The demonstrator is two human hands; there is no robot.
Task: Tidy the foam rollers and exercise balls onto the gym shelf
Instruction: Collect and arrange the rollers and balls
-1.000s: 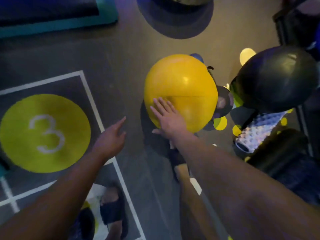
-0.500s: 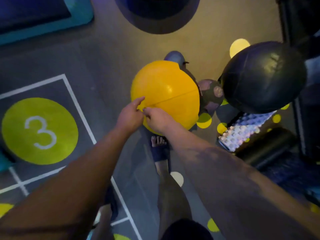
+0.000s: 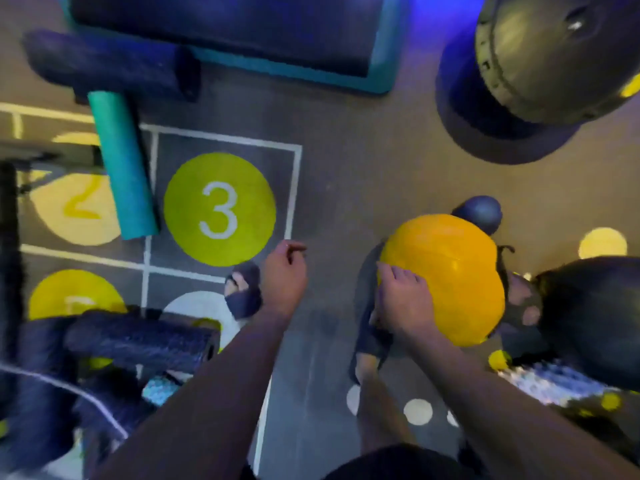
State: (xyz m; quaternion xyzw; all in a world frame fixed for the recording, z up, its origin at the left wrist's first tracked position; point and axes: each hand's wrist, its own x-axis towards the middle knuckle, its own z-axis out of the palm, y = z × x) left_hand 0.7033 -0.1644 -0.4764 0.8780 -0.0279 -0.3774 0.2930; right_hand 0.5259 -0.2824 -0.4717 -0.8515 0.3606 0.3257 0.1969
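Note:
A large yellow exercise ball (image 3: 450, 271) sits on the gym floor right of centre. My right hand (image 3: 403, 301) lies on its near left side, fingers spread over the curve. My left hand (image 3: 284, 271) hangs off the ball above the floor, fingers loosely curled and holding nothing. A teal foam roller (image 3: 123, 164) lies across the numbered floor squares at left. A dark roller (image 3: 107, 64) lies at the top left, and a dark textured roller (image 3: 138, 341) at the lower left. A black ball (image 3: 595, 320) rests at the right edge.
A big dark ball (image 3: 554, 53) looms at the top right. A small dark blue ball (image 3: 478, 213) and a patterned ball (image 3: 523, 303) crowd the yellow one. A pale knobbly roller (image 3: 557, 382) lies at the lower right. A teal-edged mat (image 3: 381, 64) lies ahead. My sandalled foot (image 3: 244, 292) stands nearby.
My left hand has come off the yellow ball and moved left. My right hand stays on it. The view has swung left, bringing the teal and dark rollers into sight.

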